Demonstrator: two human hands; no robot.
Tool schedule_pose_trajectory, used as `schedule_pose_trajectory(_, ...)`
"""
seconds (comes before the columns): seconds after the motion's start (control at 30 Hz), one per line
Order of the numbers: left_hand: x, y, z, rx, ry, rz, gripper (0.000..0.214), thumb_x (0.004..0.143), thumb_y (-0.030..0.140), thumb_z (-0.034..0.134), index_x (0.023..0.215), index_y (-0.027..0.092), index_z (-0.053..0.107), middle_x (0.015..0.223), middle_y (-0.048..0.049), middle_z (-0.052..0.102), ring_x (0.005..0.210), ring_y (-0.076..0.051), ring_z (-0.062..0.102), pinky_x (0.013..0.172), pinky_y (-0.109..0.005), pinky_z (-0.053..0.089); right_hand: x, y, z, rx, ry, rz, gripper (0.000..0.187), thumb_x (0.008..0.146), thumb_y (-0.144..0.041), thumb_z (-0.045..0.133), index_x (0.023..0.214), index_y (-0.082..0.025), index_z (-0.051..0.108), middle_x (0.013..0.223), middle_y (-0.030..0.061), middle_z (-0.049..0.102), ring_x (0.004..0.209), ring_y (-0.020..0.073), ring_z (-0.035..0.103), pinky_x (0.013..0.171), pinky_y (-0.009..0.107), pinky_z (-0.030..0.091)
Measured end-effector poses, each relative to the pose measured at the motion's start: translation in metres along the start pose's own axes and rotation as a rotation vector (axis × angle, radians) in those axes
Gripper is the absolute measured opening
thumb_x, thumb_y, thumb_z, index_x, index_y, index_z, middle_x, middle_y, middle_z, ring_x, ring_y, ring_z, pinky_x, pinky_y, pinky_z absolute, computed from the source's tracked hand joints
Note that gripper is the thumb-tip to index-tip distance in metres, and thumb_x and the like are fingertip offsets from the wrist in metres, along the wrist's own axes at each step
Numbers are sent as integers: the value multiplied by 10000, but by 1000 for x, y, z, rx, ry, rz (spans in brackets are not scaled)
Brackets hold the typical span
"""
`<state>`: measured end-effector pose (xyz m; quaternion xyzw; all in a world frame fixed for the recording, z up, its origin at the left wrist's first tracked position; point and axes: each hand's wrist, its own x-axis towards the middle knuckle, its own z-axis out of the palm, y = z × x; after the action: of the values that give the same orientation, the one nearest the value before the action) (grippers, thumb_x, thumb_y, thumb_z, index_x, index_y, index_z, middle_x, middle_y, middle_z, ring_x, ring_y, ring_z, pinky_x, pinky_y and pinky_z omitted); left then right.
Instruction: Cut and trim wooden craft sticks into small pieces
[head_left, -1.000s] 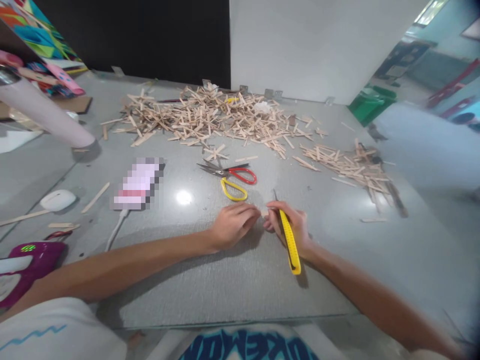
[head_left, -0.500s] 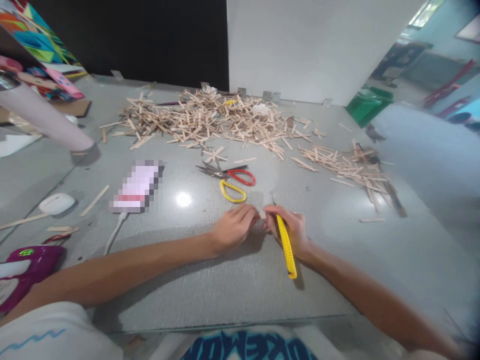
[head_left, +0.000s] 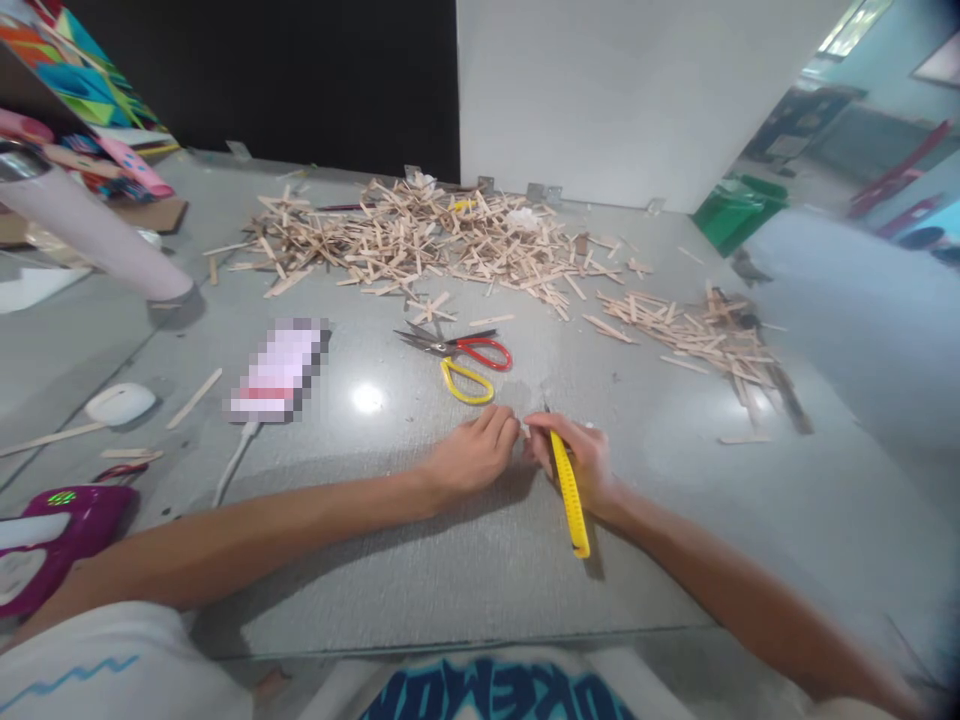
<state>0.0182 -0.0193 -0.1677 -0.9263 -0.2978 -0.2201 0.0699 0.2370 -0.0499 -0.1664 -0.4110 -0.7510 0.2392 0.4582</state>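
Note:
My right hand [head_left: 581, 458] grips a yellow utility knife [head_left: 568, 492], its blade end pointing away from me and down at the grey table [head_left: 420, 570]. My left hand [head_left: 472, 455] rests on the table just left of it, fingers curled and pressed together at a small pale piece that I cannot make out. The fingertips of both hands almost meet. Scissors [head_left: 461, 358] with one red and one yellow handle lie just beyond my hands.
A big heap of wooden sticks [head_left: 420, 235] covers the far side, with a smaller pile [head_left: 697, 335] at the right. A pixelated phone [head_left: 276, 368] with a white cable, a white oval object [head_left: 120, 403] and a magenta device [head_left: 56, 525] lie at the left. A pale tube [head_left: 90, 238] leans at far left.
Both hands have stayed in place. The knife has tilted slightly, its rear end swinging a little to the left.

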Motion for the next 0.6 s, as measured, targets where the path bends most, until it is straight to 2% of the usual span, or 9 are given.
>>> schedule_pose_trajectory(0.1,1,1,-1,7,-35,2,181,1055,43,467,1114,133,613,1026,-139,681,960,-297,671,667,-358,554,1,0,0,6,3,0,252,1062,-209,649,1270,-279,774,713,-31,722,617,148,701,619,247,580)
schedule_pose_trajectory(0.23,2,2,1,-6,-71,-2,181,1032,20,500,1106,149,603,1016,-115,659,976,-298,654,800,-394,573,3,-1,-2,81,-31,19,237,1070,-223,641,1253,-284,779,678,-45,699,601,145,688,650,258,606)
schedule_pose_trajectory(0.33,1,3,4,-30,-89,-9,189,1010,3,517,1081,158,599,1019,-106,646,977,-291,638,836,-399,562,5,-3,-2,153,-42,98,188,1086,-316,643,1200,-279,788,637,-47,677,585,154,693,657,276,642)
schedule_pose_trajectory(0.43,-1,3,7,-61,-88,-37,191,1014,2,491,1056,159,591,1026,-107,636,964,-278,625,824,-385,552,7,-4,-2,183,12,202,181,1074,-398,675,1161,-282,784,634,-47,691,554,155,698,618,277,660)
schedule_pose_trajectory(0.6,-3,-1,12,-149,-29,-65,225,1038,17,410,1008,184,557,992,-84,618,923,-250,608,817,-368,559,12,-9,0,222,66,300,189,1074,-425,688,1146,-267,764,644,-44,718,525,159,723,585,282,677)
